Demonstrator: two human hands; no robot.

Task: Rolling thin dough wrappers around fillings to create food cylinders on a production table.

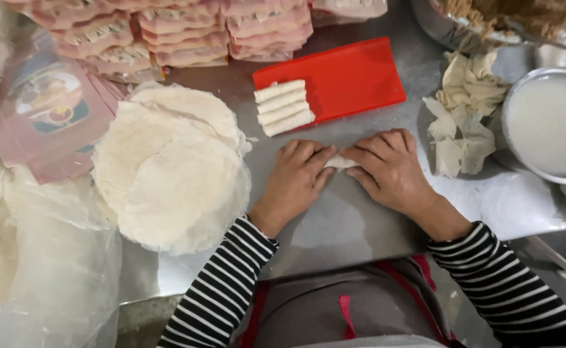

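Rolling step: left hand and right hand lie flat, fingers together, pressing a half-hidden white roll on the steel table. Next likely needs sealing, then placing beside four finished rolls on red tray.

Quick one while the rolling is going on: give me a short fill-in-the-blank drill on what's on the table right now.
1. The finished rolls lie on a tray coloured ____.
2. The number of finished rolls on that tray is ____.
3. The left hand and right hand both press on one ____ between them.
4. The stack of round wrappers lies on the person's ____ side.

Missing words: red; four; roll; left
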